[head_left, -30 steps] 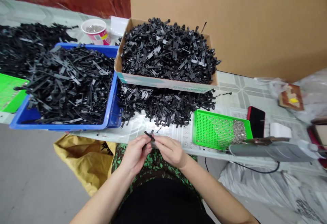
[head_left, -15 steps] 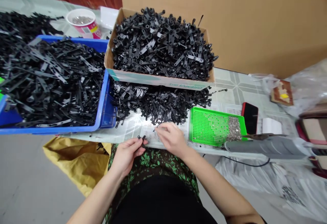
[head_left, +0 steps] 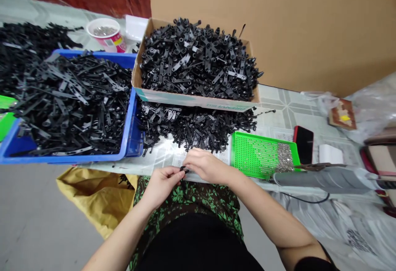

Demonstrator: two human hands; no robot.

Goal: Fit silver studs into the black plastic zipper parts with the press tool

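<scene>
Head view: left hand (head_left: 162, 182) and right hand (head_left: 206, 166) meet at the table edge (head_left: 148, 164), fingertips pinching one small black part (head_left: 183, 169) between them. Loose black parts (head_left: 198, 126) lie at twelve o'clock, a green tray (head_left: 258, 155) at three.

Your hands have only a narrow bare strip of table (head_left: 161, 155) at the near edge. Ahead, the loose black pile (head_left: 198, 126) blocks you; the blue bin (head_left: 131, 135) walls the left, the green tray (head_left: 247, 155) and grey tool (head_left: 321, 179) the right.
</scene>
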